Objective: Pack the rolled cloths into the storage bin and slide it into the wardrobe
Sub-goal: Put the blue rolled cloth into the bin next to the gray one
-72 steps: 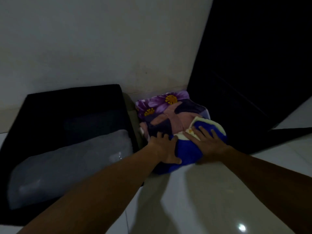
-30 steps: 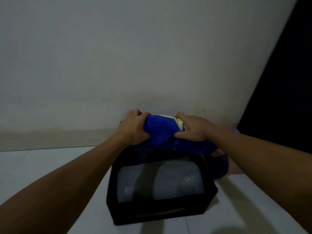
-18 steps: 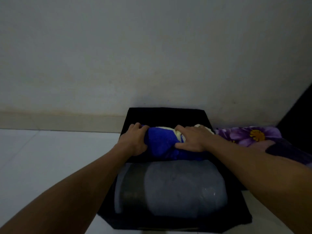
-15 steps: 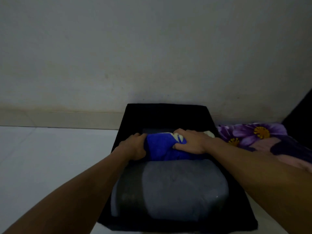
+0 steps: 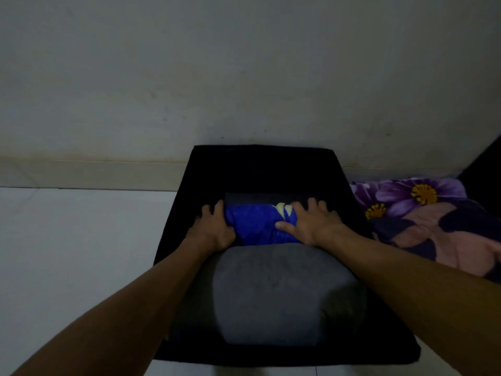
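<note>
A black fabric storage bin (image 5: 260, 169) stands on the white floor against the wall. A big grey rolled cloth (image 5: 282, 291) fills its near half. Behind it lies a blue rolled cloth (image 5: 256, 226) with a pale yellow patch, down inside the bin. My left hand (image 5: 212, 229) wraps the roll's left end. My right hand (image 5: 311, 223) lies flat on its right end with the fingers spread. A purple floral cloth (image 5: 423, 213) lies on the floor right of the bin.
The pale wall with a skirting board (image 5: 95, 172) runs just behind the bin. A dark wardrobe edge (image 5: 485, 161) shows at the far right. White tiled floor (image 5: 81, 240) stretches to the left.
Both hands lifted the blue roll from the floor beside the floral cloth, carried it left over the bin and lowered it in behind the grey roll. My right fingers have now spread flat.
</note>
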